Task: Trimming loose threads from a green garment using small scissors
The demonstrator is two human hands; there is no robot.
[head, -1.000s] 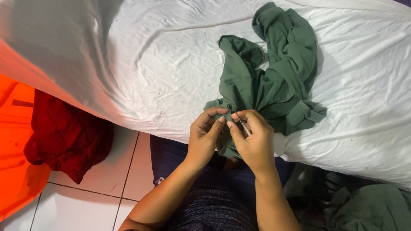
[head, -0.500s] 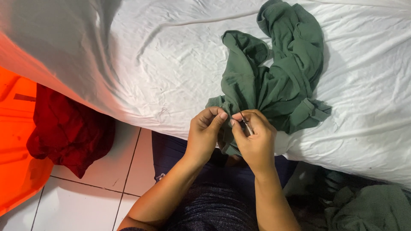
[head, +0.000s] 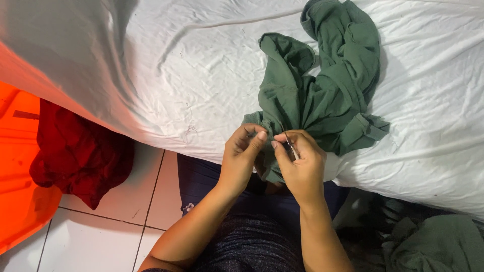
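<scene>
- I see an orange bin [head: 17,166] at far left, with a red cloth [head: 78,153] beside it on the tiled floor [head: 146,201].
- My left hand [head: 242,151] pinches the green garment [head: 317,90] hem, fingers clenched on it.
- My right hand [head: 297,161] grips a small thin tool [head: 288,143] at the hem.
- The garment lies crumpled on the white bed [head: 166,75].

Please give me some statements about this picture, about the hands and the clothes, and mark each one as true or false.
1. Both hands, left hand and right hand, pinch the green garment. True.
2. The green garment lies on the floor. False: it lies on the white sheet.
3. A red cloth lies on the left, below the sheet's edge. True.
4. The right hand is empty. False: it holds a thin, small tool against the fabric.
</scene>
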